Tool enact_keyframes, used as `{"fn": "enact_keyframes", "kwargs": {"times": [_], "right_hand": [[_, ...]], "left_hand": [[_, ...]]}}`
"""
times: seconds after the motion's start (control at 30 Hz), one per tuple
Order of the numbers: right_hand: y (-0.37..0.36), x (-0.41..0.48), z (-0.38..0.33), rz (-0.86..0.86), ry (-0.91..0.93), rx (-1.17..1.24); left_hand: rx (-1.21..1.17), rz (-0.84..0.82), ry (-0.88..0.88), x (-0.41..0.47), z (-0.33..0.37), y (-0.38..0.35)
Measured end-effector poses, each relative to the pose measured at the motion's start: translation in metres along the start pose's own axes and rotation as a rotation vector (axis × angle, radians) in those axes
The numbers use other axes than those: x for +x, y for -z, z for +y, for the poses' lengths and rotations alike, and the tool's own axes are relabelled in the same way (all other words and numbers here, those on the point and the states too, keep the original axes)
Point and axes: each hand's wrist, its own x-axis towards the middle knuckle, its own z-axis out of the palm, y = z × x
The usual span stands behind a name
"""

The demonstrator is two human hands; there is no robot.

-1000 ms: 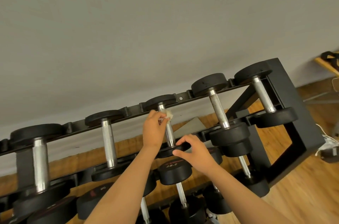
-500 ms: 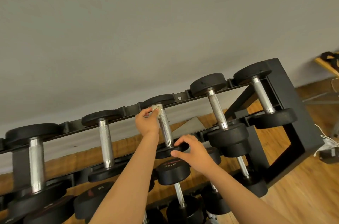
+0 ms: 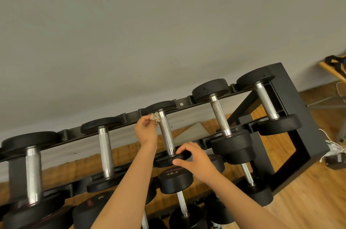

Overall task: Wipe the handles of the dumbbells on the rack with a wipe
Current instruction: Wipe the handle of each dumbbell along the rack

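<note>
Black steel tiered rack runs lower left to right edge; five black-headed dumbbells are carried on the top row. Centre dumbbell: near black rubber head is gripped by the right hand; crumpled pale wipe is pinched by the left hand at the upper end of the knurled chrome handle. Judged mid-task; cleaned handles can't be told apart, lower tiers likely pending. "22.5" is read on a lower head.

A: Wipe status?
B: Crumpled off-white wipe, touching the left side of the middle dumbbell handle, at its far end.
A: Dumbbells?
B: Five across the black rack top tier. Knurled steel handles, black heads.
</note>
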Motion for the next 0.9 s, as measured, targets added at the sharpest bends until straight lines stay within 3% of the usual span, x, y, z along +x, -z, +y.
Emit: {"fn": "enact_keyframes", "kwargs": {"times": [0.23, 0.57, 0.9], "right_hand": [[-0.002, 0.000, 0.002, 0.008, 0.006, 0.002], [-0.003, 0.000, 0.001, 0.016, 0.004, -0.012], [-0.003, 0.000, 0.001, 0.016, -0.009, -0.016]], "left_hand": [[-0.302, -0.047, 0.181, -0.009, 0.004, -0.001], [-0.284, -0.124, 0.149, -0.017, 0.000, -0.002], [-0.153, 0.045, 0.101, -0.015, 0.002, -0.013]]}}
